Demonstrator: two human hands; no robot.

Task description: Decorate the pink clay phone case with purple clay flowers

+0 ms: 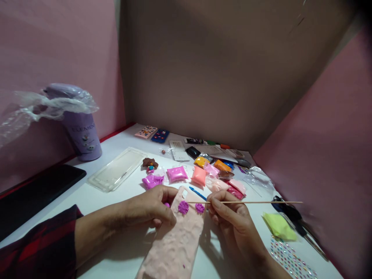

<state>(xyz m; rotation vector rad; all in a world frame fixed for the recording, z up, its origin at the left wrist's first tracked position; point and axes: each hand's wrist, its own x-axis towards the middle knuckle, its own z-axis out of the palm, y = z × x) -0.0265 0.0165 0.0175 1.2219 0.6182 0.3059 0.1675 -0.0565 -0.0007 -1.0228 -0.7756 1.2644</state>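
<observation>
A pale pink clay-covered phone case (177,240) lies on the white table in front of me, with two small purple clay flowers (183,207) near its top end. My left hand (148,209) rests on the case's left edge, fingers curled, a bit of purple clay showing under them. My right hand (229,217) pinches a thin wooden skewer (255,202) held level, its left tip reaching over the flowers.
Several small bags of coloured clay (177,173) lie beyond the case. A clear plastic case (117,169) and a lilac cup (83,135) under plastic film sit at left. A green clay bag (279,226), scissors (290,213) and a gem sticker sheet (290,261) are at right. Cardboard walls enclose the table.
</observation>
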